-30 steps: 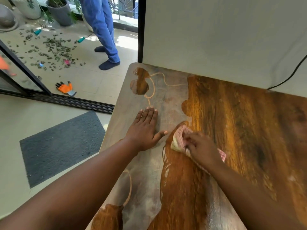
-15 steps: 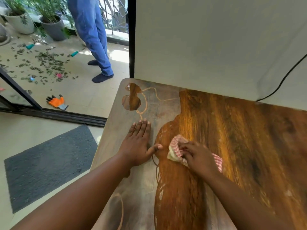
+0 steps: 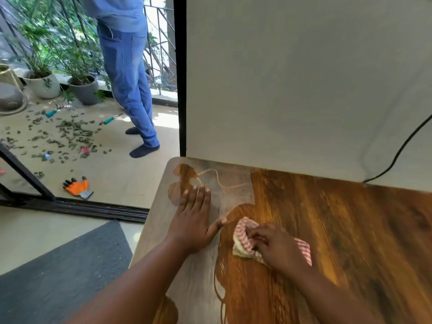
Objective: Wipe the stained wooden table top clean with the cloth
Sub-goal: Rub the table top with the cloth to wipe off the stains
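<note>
The wooden table top (image 3: 339,230) fills the lower right of the head view. Its left strip carries a dull grey film (image 3: 230,195), while the right part shows clean brown grain. My right hand (image 3: 278,247) grips a bunched red-and-white striped cloth (image 3: 243,239) and holds it against the wood, right at the border between film and clean grain. My left hand (image 3: 194,218) lies flat on the grey part, fingers straight and thumb spread toward the cloth.
A white wall (image 3: 292,78) rises at the table's far edge, with a black cable (image 3: 402,148) running down it. Left of the table lie a grey mat (image 3: 63,270), a door track and an orange glove (image 3: 78,187). A person in jeans (image 3: 131,90) stands on the leaf-strewn balcony.
The view has tilted up, so the table sits lower in frame. My right hand has rubbed the cloth slightly back and forth near the film's edge. My left hand has stayed flat in place.
</note>
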Tool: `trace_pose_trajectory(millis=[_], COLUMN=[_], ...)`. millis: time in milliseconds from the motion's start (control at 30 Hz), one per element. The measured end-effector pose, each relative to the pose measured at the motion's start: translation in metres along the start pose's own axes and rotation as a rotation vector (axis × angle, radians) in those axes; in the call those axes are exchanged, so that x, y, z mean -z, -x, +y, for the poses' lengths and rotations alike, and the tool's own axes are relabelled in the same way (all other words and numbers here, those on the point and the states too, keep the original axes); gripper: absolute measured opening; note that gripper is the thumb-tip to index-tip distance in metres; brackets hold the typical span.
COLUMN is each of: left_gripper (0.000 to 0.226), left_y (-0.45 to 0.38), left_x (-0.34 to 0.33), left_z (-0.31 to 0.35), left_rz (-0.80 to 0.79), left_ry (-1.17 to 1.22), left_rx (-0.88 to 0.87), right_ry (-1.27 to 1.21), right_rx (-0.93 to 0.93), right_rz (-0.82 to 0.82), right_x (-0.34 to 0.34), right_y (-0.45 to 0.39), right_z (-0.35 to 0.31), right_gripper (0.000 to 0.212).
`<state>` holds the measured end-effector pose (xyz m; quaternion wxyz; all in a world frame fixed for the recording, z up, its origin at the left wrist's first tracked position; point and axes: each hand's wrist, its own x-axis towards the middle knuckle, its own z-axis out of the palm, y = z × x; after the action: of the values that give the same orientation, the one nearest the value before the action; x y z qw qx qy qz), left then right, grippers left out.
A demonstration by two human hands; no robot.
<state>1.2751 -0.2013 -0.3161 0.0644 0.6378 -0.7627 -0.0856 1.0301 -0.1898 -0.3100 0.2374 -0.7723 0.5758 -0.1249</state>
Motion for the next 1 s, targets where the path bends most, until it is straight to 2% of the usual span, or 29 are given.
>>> trace_pose_trajectory(millis=[200,400,500,600,667,733,800,867,1000], left_gripper=[0.094,0.089,0.089,0.091,0.091,0.09,0.089,0.089,0.086], left_y=[-0.008,-0.041,-0.053,-0.055,-0.052,-0.049,-0.049,-0.051,-0.051], left_x=[-0.005,0.004,0.006,-0.001,-0.007,-0.01,-0.01,-0.009,-0.01], left_z=[-0.016,-0.014,-0.014,-0.018,-0.022,-0.025,-0.026,-0.024,-0.026], left_rz=[0.018,0.079,0.103,0.089,0.076,0.085,0.127,0.141,0.151], left_ry=[-0.037,-0.054,-0.058,-0.069,-0.065,-0.02,0.015,0.041,0.055], left_rx=[0.012,-0.039,-0.055,-0.056,-0.049,-0.02,0.026,0.036,0.016], right_ry=[0.095,0.08,0.128,0.036,0.045,0.088,0.146,0.202,0.17], right_rx=[-0.191,-0.24,-0.122,0.079,0.082,0.006,-0.091,-0.156,-0.101], right_rz=[0.151,0.146,0.087,-0.103,-0.142,-0.038,0.068,0.109,0.113], right_x=[0.014,0.011,0.009,0.022,0.038,0.041,0.03,0.017,0.015], right_y=[-0.099,-0.145,-0.137,-0.122,-0.138,-0.163,-0.183,-0.196,-0.2], right_z=[0.011,-0.007,-0.007,0.007,0.019,0.027,0.023,0.014,0.006], right_gripper=[0.023,0.031,0.027,0.018,0.018,0.019,0.03,0.036,0.03])
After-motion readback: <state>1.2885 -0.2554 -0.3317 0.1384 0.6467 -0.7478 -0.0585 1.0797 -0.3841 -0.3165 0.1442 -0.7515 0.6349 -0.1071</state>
